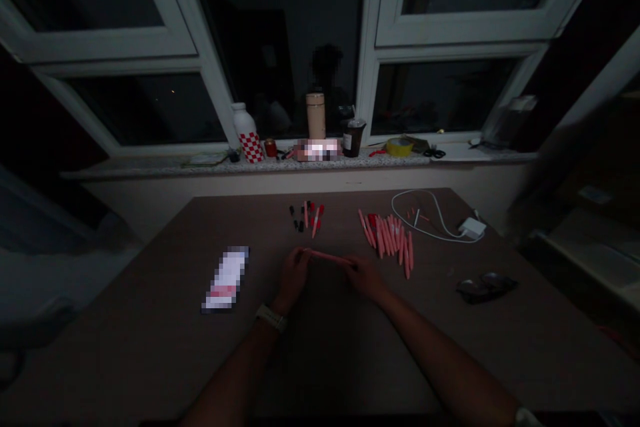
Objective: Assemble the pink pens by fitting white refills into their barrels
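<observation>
Over the middle of the table, a slim pink pen (327, 257) is held level between both hands. My left hand (294, 272), with a watch on its wrist, pinches the pen's left end. The right end is between the closed fingers of my right hand (364, 276). Beyond the hands lies a small group of black and red caps (301, 225) with a couple of pink pens (316, 221) among them. To the right of my right hand, a larger bunch of pink pens (390, 237) lies side by side.
A phone (227, 279) with a lit screen lies at left. At right are a white charger (472, 228) with its looped cable and a pair of glasses (486, 287). A checkered bottle (248, 133), a tan flask (315, 117) and a dark cup (353, 139) stand on the windowsill.
</observation>
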A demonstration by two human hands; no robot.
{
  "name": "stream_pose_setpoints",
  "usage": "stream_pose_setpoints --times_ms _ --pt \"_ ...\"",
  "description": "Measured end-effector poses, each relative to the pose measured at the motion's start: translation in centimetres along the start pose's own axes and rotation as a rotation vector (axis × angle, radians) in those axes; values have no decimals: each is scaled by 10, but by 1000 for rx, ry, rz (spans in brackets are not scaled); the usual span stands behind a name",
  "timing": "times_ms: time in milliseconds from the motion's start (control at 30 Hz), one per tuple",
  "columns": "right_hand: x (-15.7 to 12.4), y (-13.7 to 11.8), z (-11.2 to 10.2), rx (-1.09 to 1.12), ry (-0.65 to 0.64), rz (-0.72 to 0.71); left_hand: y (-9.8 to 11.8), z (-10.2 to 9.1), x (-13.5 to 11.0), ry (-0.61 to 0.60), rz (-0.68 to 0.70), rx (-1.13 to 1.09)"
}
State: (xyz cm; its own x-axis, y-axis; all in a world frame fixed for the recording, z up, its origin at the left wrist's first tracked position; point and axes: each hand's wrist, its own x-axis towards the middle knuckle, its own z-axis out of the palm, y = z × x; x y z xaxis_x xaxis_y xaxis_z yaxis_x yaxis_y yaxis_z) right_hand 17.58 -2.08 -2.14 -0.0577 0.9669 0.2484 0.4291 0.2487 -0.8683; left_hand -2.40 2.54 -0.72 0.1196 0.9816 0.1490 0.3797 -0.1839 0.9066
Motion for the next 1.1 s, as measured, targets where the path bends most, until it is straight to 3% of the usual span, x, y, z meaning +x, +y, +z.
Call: stream_pose_setpoints --times_ms 267,400,667,833,933,1100 --pt "7 8 -9 322 60 235 10 4 -7 -80 22 -83" --pt "7 11 -10 388 102 239 12 5 -11 -116 69 -76" --pt "4 5 -10 354 139 291 12 6 -17 -63 212 -2" --pt "5 5 -8 325 203 320 11 8 -17 -82 208 4" --pt "6 7 -7 307 237 253 10 8 -16 -76 193 -10" --pt "5 7 -7 417 195 222 6 7 -13 -35 153 -33"
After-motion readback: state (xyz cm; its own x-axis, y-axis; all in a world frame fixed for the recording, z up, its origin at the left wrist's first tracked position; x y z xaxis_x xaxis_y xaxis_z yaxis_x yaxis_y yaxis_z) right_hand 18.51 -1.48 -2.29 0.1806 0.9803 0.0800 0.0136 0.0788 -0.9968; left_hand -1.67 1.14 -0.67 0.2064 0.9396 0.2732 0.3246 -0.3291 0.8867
